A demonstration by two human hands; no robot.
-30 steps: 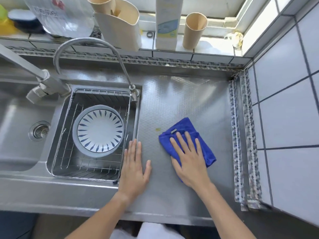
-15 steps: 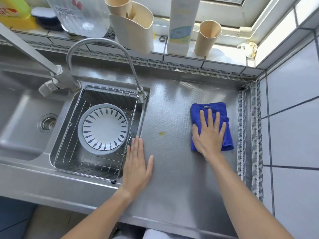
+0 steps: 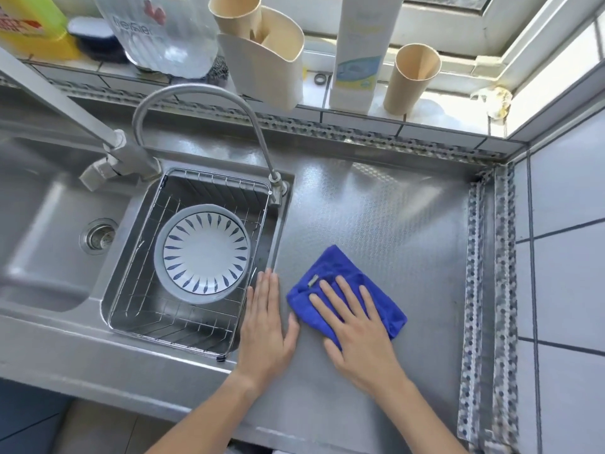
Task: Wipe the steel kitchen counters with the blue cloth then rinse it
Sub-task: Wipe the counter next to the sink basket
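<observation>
Blue cloth (image 3: 343, 286) flat on the patterned steel counter (image 3: 386, 217), just right of the sink, right hand (image 3: 355, 326) pressing it with fingers straight and spread. Left hand (image 3: 266, 326) flat beside it, fingers together. Plate (image 3: 203, 249) sits in the wire basket (image 3: 183, 326); white wall tiles (image 3: 569, 290) at right.

Clear plastic bottle (image 3: 163, 34) reads approx "frevier"; yellow bottle (image 3: 32, 24) label illegible.
</observation>
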